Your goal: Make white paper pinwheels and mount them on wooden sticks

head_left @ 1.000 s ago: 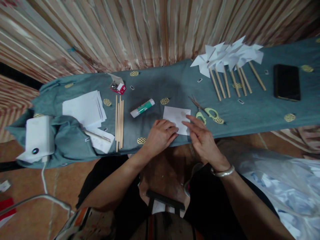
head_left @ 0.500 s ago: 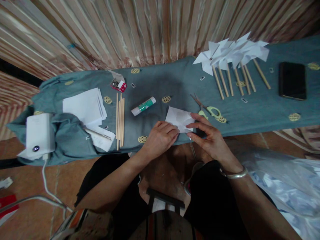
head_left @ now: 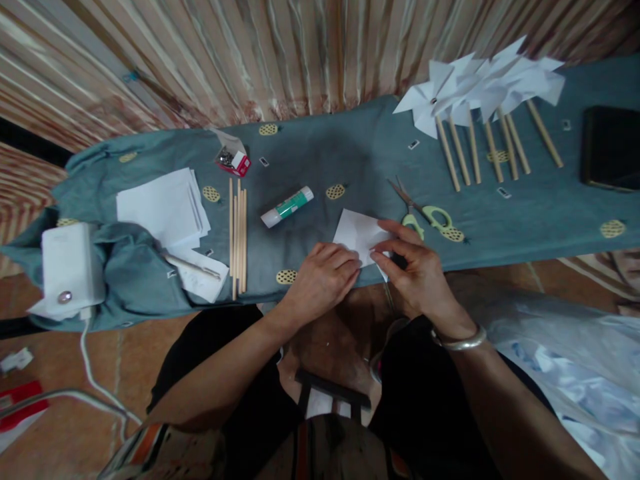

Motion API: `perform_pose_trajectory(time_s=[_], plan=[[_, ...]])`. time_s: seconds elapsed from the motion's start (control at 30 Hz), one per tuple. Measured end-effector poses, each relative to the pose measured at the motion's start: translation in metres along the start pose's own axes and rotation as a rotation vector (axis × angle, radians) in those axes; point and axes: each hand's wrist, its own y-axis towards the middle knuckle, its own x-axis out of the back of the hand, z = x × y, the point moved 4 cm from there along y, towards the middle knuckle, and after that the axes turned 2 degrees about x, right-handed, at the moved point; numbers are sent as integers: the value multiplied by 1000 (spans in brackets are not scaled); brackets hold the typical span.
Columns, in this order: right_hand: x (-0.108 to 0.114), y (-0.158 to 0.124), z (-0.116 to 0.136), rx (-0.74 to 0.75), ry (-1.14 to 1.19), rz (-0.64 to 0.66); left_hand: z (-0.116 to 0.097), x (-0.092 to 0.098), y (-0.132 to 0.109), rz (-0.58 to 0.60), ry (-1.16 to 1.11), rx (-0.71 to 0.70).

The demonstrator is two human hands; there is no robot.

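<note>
A white square of paper [head_left: 357, 229] with crease lines lies at the table's near edge. My left hand [head_left: 324, 273] presses on its lower left part with the fingers curled together. At its lower right, my right hand [head_left: 417, 267] pinches the paper between thumb and fingers, and a small corner hangs below the edge. The fingertips partly hide that side. Just beyond the right hand lie scissors [head_left: 419, 208] with light green handles, blades apart. A green and white glue stick [head_left: 287, 207] lies to the upper left of the paper.
Several wooden sticks [head_left: 242, 240], a paper stack [head_left: 159, 207], a pen [head_left: 193, 267], a red box of pins [head_left: 235, 160] and a white device [head_left: 70, 263] are on the left. Several paper pinwheels [head_left: 480, 87] and a black phone-like object [head_left: 611, 148] are on the right.
My right thumb and fingers have closed together on the paper, where they were more spread before. My left hand stays on it. The whole view has shifted slightly.
</note>
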Motion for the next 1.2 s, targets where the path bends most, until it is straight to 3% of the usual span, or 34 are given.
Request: perform_pose_trajectory(time_s=[0.17,0.43,1.2], plan=[[-3,2,4,40,-74,-3,1,-1,-2,11,-6,39],[-8,4,6,49,-131,-19,-1,-3,-2,37,5,-13],[-9,1,5,54,-136,-44,0,-4,-1,52,-27,4]])
